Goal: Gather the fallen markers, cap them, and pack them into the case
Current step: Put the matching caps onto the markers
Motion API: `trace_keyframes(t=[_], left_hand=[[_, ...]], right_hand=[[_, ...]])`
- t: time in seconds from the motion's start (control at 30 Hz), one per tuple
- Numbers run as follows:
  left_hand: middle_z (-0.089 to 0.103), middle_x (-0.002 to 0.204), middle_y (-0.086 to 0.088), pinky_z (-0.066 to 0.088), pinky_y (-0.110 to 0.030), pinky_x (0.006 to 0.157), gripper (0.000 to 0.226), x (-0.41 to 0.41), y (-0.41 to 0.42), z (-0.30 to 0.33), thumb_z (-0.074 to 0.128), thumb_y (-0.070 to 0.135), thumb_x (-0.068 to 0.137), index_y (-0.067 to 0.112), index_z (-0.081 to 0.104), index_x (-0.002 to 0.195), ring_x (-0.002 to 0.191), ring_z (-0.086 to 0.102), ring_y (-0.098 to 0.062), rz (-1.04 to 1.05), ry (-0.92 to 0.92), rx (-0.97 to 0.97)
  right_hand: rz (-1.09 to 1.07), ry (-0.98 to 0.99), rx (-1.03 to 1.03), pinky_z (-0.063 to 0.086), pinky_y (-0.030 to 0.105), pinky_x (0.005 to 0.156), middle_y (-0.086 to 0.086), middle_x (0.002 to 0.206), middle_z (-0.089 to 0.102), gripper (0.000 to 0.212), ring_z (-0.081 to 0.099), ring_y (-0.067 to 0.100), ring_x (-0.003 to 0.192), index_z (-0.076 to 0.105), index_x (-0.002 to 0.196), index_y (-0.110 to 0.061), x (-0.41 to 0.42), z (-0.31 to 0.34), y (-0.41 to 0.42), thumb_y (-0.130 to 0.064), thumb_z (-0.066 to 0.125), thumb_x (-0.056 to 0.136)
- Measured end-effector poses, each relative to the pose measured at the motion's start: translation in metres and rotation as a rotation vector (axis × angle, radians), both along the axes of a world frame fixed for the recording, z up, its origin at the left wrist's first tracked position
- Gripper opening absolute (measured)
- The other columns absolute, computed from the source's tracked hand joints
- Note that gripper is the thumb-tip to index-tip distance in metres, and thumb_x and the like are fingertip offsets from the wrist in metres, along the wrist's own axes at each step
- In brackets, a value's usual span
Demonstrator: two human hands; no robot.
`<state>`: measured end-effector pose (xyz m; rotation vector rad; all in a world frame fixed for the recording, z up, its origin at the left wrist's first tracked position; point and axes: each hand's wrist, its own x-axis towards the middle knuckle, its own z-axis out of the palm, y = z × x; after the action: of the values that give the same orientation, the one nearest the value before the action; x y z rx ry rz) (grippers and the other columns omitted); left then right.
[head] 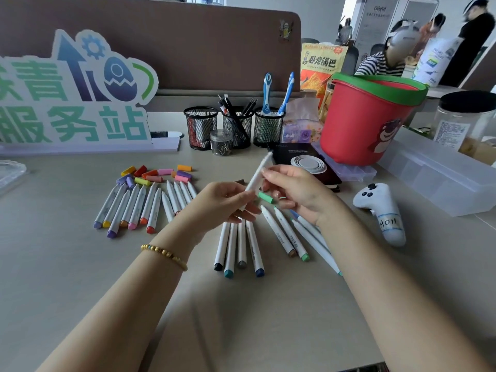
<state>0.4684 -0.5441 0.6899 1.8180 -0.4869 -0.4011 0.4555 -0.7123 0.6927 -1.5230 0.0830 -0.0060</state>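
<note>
White marker (257,175) is held tilted above the counter (80,277): left hand (228,202) grip pinches its lower end, right hand (292,191) grip pinches its middle.

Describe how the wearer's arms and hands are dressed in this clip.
Both forearms are bare, with no sleeves in view. The left wrist wears a beaded bracelet of gold-coloured beads with a few darker ones. The left hand and right hand wear no gloves.

left hand (228,204) pinching, right hand (294,191) pinching
</note>
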Motion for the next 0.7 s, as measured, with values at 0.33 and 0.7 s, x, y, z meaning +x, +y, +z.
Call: trace_keyframes(t=[0.33, 0.7], left_hand=[[0.072, 0.065, 0.003, 0.052, -0.016, 0.048, 0.018, 0.017, 0.012, -0.003, 0.046, 0.019, 0.097, 0.009, 0.06, 0.092, 0.055, 0.067, -0.007, 0.324, 0.239, -0.353], [0.072, 0.078, -0.006, 0.055, -0.02, 0.054, 0.02, 0.025, 0.021, -0.007, 0.041, 0.022, 0.1, 0.009, 0.056, 0.096, 0.062, 0.07, -0.013, 0.317, 0.359, -0.464]], right_hand=[[-0.275, -0.075, -0.668, 0.046, 0.024, 0.074, -0.006, 0.074, 0.054, 0.01, 0.054, 0.01, 0.074, 0.063, 0.093, -0.012, 0.022, -0.018, -0.024, -0.008, 0.054, 0.091], [0.091, -0.141, -1.338, 0.03, 0.036, 0.102, 0.0, 0.13, 0.047, 0.036, 0.032, 0.022, 0.126, 0.052, 0.129, -0.03, 0.065, -0.016, 0.011, -0.018, 0.047, 0.096]])
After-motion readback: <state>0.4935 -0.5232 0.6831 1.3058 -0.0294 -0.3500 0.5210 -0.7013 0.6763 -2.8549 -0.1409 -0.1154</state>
